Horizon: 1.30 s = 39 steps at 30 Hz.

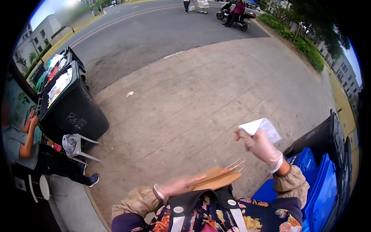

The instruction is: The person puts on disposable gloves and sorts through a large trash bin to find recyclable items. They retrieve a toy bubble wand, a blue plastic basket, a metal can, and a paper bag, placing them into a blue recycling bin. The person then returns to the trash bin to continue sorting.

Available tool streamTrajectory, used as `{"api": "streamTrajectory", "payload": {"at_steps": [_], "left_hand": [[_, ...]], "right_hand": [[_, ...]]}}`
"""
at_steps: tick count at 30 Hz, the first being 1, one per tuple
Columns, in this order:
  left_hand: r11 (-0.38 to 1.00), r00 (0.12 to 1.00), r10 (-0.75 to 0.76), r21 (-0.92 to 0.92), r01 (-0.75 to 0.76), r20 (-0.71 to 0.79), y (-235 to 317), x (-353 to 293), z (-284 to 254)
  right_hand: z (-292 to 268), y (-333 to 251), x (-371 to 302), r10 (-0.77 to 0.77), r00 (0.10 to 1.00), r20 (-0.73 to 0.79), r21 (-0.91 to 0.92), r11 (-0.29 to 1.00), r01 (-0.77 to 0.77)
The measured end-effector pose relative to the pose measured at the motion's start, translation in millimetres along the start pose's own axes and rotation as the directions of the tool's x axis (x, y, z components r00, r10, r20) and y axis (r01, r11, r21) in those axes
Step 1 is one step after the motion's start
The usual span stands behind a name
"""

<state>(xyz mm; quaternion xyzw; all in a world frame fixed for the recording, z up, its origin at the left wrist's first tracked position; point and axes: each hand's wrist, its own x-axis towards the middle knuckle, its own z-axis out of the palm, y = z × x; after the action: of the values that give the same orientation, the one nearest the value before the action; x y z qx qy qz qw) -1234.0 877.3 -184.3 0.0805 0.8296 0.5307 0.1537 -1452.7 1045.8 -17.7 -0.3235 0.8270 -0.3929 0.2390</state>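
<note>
My left hand [178,186], in a thin clear glove, grips a flattened brown paper bag [214,179] close to my body. White string handles [235,165] stick out from the bag's far right side. Out to the right, my right hand [262,149], gloved the same way, pinches a white paper slip [266,128] with faint print, one part of it folded over. The slip is raised above the paving, apart from the bag. Part of my left fingers lies hidden against the bag.
Full black wheeled bins [75,104] stand at left beside a white stool [79,147] and a person [21,149]. Blue bins [320,189] and a dark bin [319,133] are close on my right. Farther off, someone sits on a scooter [241,17].
</note>
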Motion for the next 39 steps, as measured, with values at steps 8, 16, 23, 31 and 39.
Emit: {"api": "streamTrajectory", "payload": {"at_steps": [8,16,23,31,39], "left_hand": [[0.806,0.903,0.378,-0.407,-0.43,-0.205,-45,-48,-14],[0.998,0.954,-0.053,-0.053,0.039,-0.295,-56,-74,-48],[0.871,0.837,-0.462,0.031,0.491,-0.293,-46,-82,-113],[0.599,0.545,-0.245,0.316,0.736,-0.802,-114,-89,-101],[0.687,0.505,-0.498,0.034,0.726,-0.705,-161,-182,-155]], "right_hand": [[209,69,13,0.067,0.734,0.676,-0.301,0.934,0.191],[310,149,142,0.136,0.213,0.968,-0.214,0.887,0.409],[384,156,202,0.248,0.255,0.935,-0.142,0.918,-0.371],[434,104,238,-0.12,-0.07,0.99,0.139,0.853,0.503],[504,0,271,0.084,-0.151,0.985,0.036,0.755,0.654]]}}
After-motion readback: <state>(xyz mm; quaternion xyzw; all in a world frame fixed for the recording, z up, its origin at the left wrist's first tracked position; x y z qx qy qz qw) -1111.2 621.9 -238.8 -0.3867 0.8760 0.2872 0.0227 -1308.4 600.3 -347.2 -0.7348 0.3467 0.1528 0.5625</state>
